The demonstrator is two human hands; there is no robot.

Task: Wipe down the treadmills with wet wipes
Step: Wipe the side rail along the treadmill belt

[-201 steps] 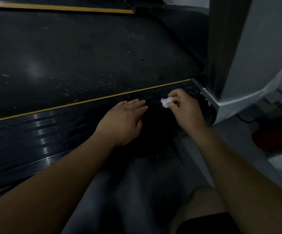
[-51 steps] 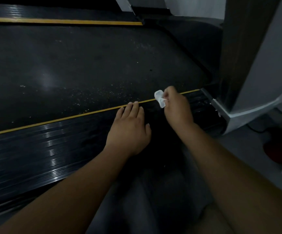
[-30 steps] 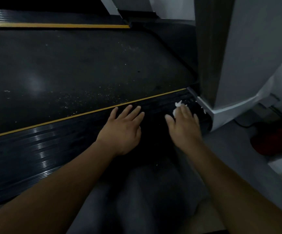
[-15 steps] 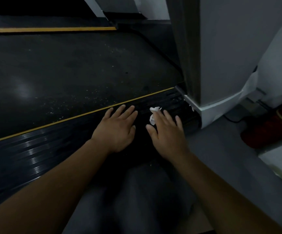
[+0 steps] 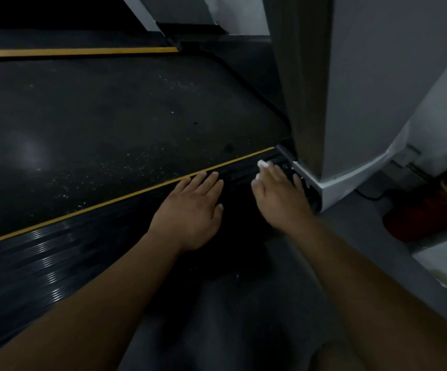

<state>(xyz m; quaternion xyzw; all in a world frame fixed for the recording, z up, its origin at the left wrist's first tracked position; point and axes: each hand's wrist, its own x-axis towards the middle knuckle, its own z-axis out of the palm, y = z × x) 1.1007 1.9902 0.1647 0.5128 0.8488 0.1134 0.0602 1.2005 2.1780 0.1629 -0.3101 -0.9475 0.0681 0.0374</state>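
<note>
Crouched at the treadmill's side, you are mid-wipe on the ribbed rail (image 5: 56, 258), at its end by the post (image 5: 310, 76). Your right hand (image 5: 278, 194) lies flat, fingers straight, pressing the wipe (image 5: 263, 164) onto the rail. It grips nothing; the wipe is only pinned under the fingertips (image 5: 272, 170). Your left hand (image 5: 193, 210), at 9 o'clock from the right and just beside it, rests flat and spread on the same rail, holding nothing and looking like a brace.

The wipe is a small white wad that shows past your fingertips at 12 o'clock of the right hand, between the yellow stripe (image 5: 110, 202) and the post's white foot (image 5: 334, 187). Most of it is hidden under the hand (too bunched to give it a long axis).

The rail's long axis runs from 8 o'clock to 2 o'clock, parallel to the stripe, its head end pointing at 2 o'clock into the post.

The step in hand looks like cleaning this corner. The next move probably calls for a stroke along the ribs rather than across them, back toward 8 o'clock, with steady downward pressure so the wad does not slip out. The speckled belt (image 5: 110, 129) at 10 o'clock appears not yet wiped.
</note>
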